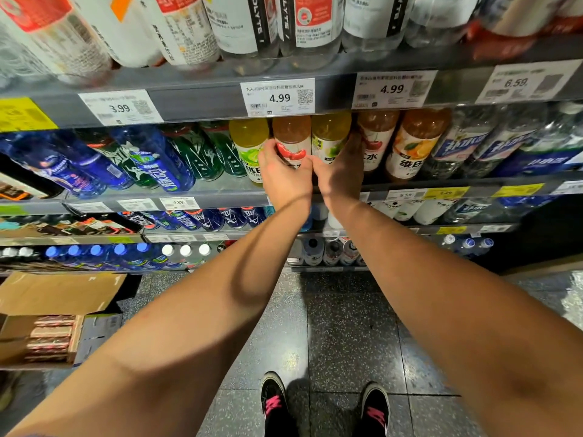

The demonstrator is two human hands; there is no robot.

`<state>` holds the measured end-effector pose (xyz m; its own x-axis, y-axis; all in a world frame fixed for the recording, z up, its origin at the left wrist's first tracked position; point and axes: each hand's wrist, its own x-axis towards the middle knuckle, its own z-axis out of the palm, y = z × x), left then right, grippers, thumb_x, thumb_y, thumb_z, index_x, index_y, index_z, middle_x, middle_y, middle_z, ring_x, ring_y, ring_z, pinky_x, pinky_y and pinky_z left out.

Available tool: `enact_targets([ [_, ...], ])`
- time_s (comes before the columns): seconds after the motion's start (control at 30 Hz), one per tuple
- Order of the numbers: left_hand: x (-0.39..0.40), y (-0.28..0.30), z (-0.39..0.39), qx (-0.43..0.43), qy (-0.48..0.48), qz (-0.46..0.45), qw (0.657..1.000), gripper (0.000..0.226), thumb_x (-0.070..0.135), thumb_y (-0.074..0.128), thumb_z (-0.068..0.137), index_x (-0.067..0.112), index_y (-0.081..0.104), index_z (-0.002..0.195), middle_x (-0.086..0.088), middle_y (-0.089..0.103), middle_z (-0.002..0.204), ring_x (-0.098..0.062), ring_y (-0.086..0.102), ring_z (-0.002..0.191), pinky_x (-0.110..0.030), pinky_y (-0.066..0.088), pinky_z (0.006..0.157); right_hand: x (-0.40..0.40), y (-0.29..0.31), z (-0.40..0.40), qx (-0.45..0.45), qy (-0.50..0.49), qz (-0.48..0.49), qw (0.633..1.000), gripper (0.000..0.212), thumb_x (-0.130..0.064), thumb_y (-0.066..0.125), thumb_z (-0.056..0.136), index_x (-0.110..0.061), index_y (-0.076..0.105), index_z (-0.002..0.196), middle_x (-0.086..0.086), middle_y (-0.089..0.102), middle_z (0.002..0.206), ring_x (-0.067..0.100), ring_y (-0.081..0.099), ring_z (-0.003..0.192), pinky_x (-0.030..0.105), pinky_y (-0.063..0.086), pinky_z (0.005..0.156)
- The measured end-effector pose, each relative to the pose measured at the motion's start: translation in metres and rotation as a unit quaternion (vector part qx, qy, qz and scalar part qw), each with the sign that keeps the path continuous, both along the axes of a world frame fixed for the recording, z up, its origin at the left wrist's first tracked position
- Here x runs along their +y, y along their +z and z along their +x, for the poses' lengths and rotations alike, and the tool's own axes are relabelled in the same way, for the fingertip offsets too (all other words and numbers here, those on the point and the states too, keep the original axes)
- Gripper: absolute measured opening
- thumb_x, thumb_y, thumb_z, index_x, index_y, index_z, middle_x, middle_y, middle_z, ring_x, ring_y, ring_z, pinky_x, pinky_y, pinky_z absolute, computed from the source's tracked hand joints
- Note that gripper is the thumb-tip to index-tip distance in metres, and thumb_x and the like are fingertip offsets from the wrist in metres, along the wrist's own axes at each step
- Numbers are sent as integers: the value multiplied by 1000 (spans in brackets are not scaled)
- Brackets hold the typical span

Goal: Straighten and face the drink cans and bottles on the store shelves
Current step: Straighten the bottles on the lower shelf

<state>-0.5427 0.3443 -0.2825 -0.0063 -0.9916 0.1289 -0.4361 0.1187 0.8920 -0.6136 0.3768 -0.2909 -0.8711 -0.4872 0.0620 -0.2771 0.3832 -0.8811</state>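
Note:
On the middle shelf [220, 190] stands a row of vitamin-water bottles. My left hand [282, 171] is wrapped around the lower part of an amber bottle with a red-and-white label [291, 137]. My right hand [342, 168] grips the yellow-green bottle [329, 134] right beside it, fingers reaching in between it and a cherry-label bottle [377, 140]. A second yellow-green bottle [249, 140] stands left of my left hand. An orange-label bottle [416, 143] stands further right. Both held bottles are upright; their bases are hidden by my hands.
Blue and green sports-drink bottles [151, 156] fill the shelf's left; clear water bottles [492, 143] fill its right. White-label bottles [239, 23] stand on the shelf above. Lower shelves hold more bottles. An open cardboard box [47, 316] sits on the floor at left. My shoes [325, 405] are on speckled tiles.

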Motion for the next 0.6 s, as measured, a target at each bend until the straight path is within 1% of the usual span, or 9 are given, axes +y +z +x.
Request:
enact_targets([
  [0.1,1,0,-4,1,19,15,1000,58,24,81,73,13,58,125,-4,60,122,-21,58,110,-22,39,90,-1,-1,0,26,-7,26,999,91,-32,79,77,5,31,145,25,45,142,36,47,129,33,34,109],
  [0.17,2,0,-6,6,27,28,999,58,24,82,75,13,57,126,-3,63,123,-21,59,112,-23,41,94,0,0,1,10,-10,30,999,93,-36,78,77,2,28,146,25,50,138,37,54,122,40,42,102],
  [0.2,1,1,-6,12,26,35,999,56,23,82,74,13,57,124,-3,65,118,-22,61,109,-28,45,94,1,1,1,6,-17,23,1000,92,-38,78,76,0,30,145,23,56,132,37,58,116,40,47,96],
  [0.27,1,2,-6,19,22,41,999,50,21,81,73,13,57,116,-2,69,103,-22,65,95,-30,49,84,4,2,0,18,-26,1,1000,86,-39,80,73,-5,37,140,17,63,123,35,62,107,38,50,87],
  [0.33,-2,3,-8,15,19,45,999,48,21,82,69,12,57,109,-2,70,95,-22,65,86,-31,50,79,12,-1,-2,17,-20,-18,999,82,-39,82,70,-9,43,135,10,65,121,30,63,106,35,51,86],
  [0.4,-4,3,-10,10,12,57,998,51,24,84,66,12,57,108,-3,71,99,-23,66,90,-33,52,82,22,-4,-3,-4,-20,-36,999,76,-38,83,66,-12,48,129,5,68,115,24,65,102,33,52,85],
  [0.47,-6,2,-12,-5,9,62,998,57,28,86,64,12,58,110,-3,71,104,-23,66,97,-33,51,87,34,-7,-3,-47,-28,-88,995,66,-34,84,64,-19,51,118,-10,68,102,10,66,92,30,54,83],
  [0.53,-8,0,-15,-22,8,52,998,59,34,88,62,11,58,108,-3,69,106,-22,65,98,-35,51,89,47,-5,-1,-50,-50,-137,988,62,-33,84,63,-30,48,113,-21,65,95,-1,63,88,30,54,83],
  [0.6,-8,0,-17,-39,7,37,999,60,41,88,61,11,59,104,-3,67,104,-22,64,97,-34,50,86,59,-3,1,-53,-64,-146,986,71,-37,84,64,-23,47,123,-12,66,106,7,64,97,32,54,87],
])
